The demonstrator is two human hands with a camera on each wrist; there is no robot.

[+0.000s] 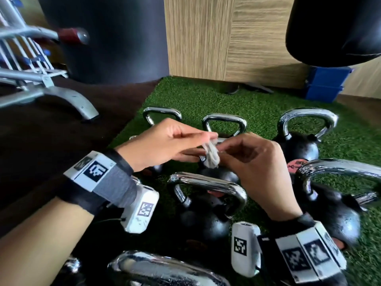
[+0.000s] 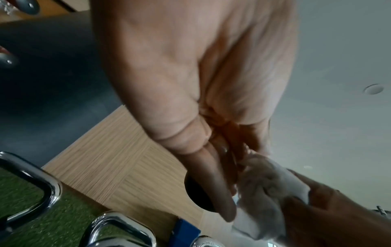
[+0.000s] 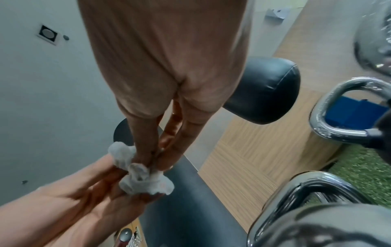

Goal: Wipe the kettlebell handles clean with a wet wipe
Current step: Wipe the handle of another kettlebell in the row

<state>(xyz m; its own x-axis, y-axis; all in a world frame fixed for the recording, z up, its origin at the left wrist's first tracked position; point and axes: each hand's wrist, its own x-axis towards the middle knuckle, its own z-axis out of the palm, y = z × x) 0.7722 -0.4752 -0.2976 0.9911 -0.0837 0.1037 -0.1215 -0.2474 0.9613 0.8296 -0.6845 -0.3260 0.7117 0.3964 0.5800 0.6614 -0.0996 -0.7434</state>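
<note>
Both your hands are up in the air over the kettlebells (image 1: 206, 211), left hand (image 1: 165, 145) and right hand (image 1: 253, 159) each pinching the scrunched wet wipe (image 1: 210, 154). If it stays balled up like that, you'll probably only smear the chrome handles, or drop it on the turf (image 1: 216, 100).

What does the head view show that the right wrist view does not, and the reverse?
Only the head view shows the whole layout: black kettlebells with chrome handles standing on green turf, both wrist-worn cameras, and a grey machine frame at the left. Only the right wrist view shows the palm side of the right hand, its fingertips pinching the wet wipe, and the pale ceiling with a recessed light. Both show the left hand and right hand holding the crumpled wipe between them, clear of any handle, plus the blue crates and the hanging black bag.
</note>
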